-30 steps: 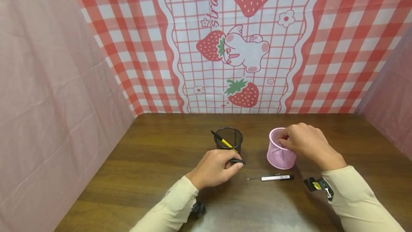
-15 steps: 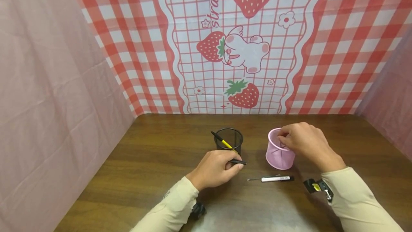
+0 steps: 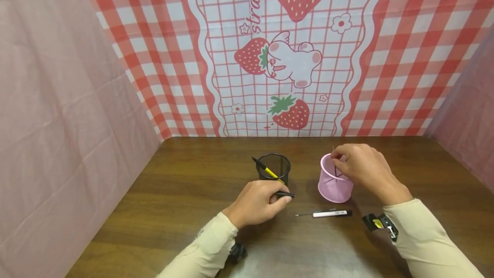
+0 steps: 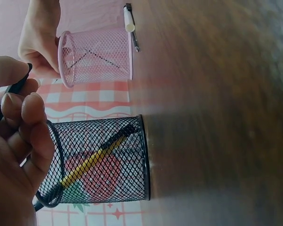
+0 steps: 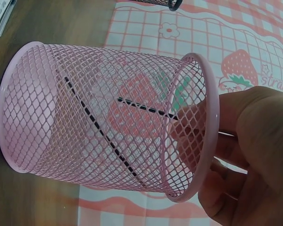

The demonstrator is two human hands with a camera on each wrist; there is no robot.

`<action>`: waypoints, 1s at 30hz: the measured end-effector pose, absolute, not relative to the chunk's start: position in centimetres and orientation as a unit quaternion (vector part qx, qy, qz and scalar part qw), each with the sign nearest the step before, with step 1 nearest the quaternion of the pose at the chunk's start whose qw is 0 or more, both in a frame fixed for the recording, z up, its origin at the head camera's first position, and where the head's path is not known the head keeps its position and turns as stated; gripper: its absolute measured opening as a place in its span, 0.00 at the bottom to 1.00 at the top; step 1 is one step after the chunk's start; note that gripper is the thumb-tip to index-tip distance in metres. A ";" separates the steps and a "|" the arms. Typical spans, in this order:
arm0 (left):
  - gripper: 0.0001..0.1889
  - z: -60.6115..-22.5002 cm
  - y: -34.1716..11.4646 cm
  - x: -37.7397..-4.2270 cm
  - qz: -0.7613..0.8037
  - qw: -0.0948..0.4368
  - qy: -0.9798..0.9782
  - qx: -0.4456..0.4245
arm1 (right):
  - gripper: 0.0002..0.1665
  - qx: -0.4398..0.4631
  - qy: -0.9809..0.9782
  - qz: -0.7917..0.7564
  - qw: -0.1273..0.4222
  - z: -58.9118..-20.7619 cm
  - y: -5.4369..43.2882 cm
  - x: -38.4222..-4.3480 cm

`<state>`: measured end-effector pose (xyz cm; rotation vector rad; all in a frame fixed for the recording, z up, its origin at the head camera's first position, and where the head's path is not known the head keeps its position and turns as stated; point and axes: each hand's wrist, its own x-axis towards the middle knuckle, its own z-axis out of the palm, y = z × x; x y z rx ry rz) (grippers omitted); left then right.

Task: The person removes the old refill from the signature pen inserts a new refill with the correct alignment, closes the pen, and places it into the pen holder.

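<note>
My left hand (image 3: 254,203) holds a slim black pen-like stick (image 3: 286,194) between thumb and fingers, just in front of the black mesh pen cup (image 4: 104,162). Inside that cup leans a yellow-and-black pen (image 3: 271,171). At the right, the fingers of my right hand (image 3: 362,166) reach in at the rim of the pink mesh pen cup (image 3: 335,190) and pinch a thin black stick (image 5: 148,109). Another thin black stick (image 5: 104,132) lies slantwise inside the pink cup. The kind of these thin sticks is unclear.
On the brown wooden table (image 3: 173,196), in front of the pink cup, lies a white pen (image 3: 329,214) with a black end and a thin dark tip. A red-checked strawberry cloth (image 3: 293,63) hangs behind; pink cloth (image 3: 69,119) stands at both sides.
My right hand has risen slightly at the pink cup, drawing the thin stick up a little. The pink cup has shifted slightly left. My left hand has stayed put.
</note>
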<state>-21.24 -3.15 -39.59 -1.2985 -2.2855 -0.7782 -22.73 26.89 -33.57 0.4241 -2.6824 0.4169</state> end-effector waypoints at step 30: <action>0.06 -39.6 -3.3 -21.3 -0.277 0.191 -0.817 -0.468 | 0.08 0.211 -0.888 0.195 0.360 -33.9 25.9 -22.9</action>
